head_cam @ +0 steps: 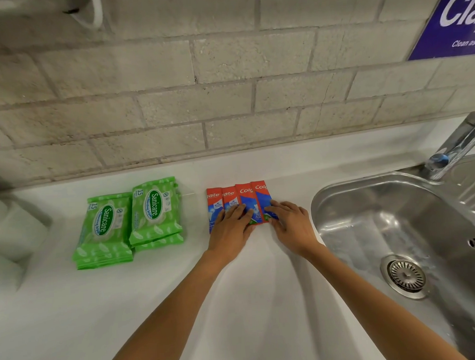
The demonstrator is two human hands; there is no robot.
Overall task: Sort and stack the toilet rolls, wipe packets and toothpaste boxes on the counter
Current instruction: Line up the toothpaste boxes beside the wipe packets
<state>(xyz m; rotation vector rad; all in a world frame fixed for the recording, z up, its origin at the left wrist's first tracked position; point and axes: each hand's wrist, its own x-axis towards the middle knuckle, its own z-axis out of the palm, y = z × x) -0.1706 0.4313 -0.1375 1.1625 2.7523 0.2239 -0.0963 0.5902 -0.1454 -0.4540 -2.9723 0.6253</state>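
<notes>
Together, left hand [231, 229] and right hand [291, 226] press flat on toothpaste boxes [238, 198].

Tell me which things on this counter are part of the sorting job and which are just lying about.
Job: green Sanicare wipe packets in two stacks; red-and-blue toothpaste boxes in a row, under left hand and right hand; white toilet rolls at far left.
Lying about: stainless steel sink; chrome tap; purple wall sign.
</notes>
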